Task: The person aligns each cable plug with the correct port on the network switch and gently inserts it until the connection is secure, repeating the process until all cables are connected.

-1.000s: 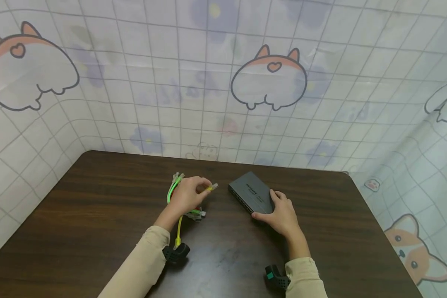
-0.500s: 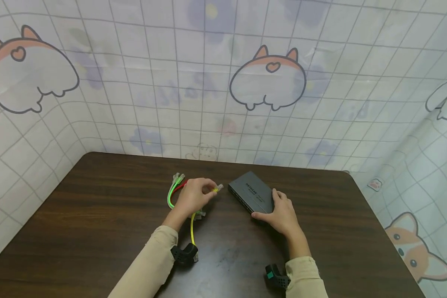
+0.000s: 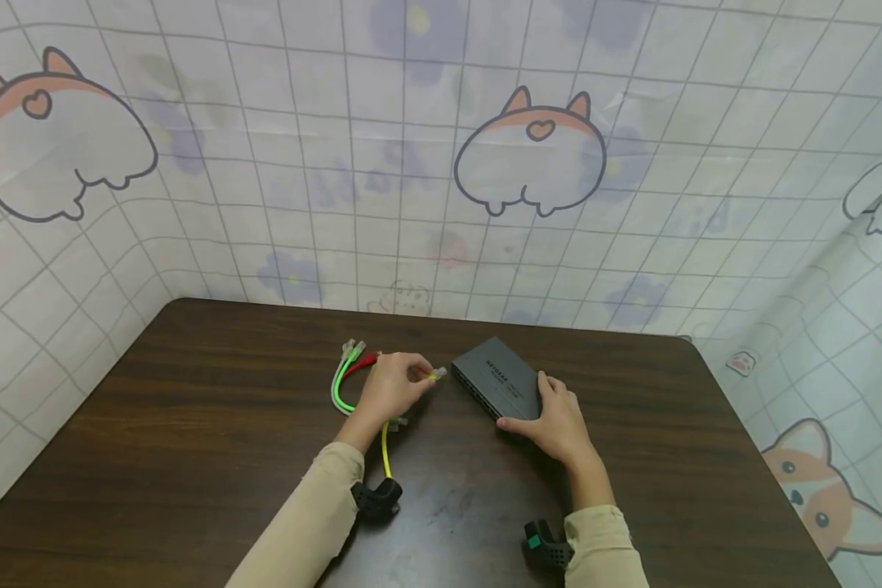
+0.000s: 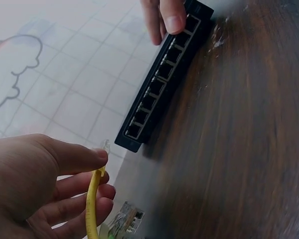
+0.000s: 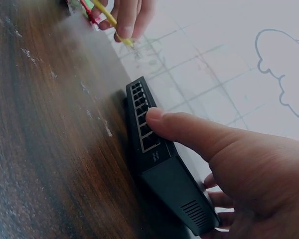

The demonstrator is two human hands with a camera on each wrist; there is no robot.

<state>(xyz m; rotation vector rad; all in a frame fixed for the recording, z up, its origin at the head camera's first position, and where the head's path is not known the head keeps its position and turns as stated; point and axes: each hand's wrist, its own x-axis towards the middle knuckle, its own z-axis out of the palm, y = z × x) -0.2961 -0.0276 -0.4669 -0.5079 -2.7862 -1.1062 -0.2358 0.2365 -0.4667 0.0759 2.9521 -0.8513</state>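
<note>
My left hand [image 3: 394, 385] pinches a yellow network cable [image 4: 91, 204] just behind its clear plug [image 4: 106, 146], which points toward the network switch. The cable's other end trails down beside the left wrist. A dark grey NETGEAR network switch [image 3: 496, 378] lies on the table, its row of ports [image 4: 157, 85] facing the left hand. My right hand [image 3: 555, 420] grips the switch at its near right corner, thumb on the port side and fingers around the other side. A small gap shows between the plug and the switch's far left corner in the head view.
Left of the left hand lie a green and white cable pair [image 3: 341, 394] and a red cable [image 3: 360, 364], partly hidden by that hand. Loose clear plugs [image 3: 398, 423] show under it. The dark wooden table [image 3: 191, 425] ends at a patterned cloth wall [image 3: 412, 163].
My left hand has moved right with the yellow cable, bringing its plug closer to the switch. More of the red cable now shows. The right hand and the switch stay in place.
</note>
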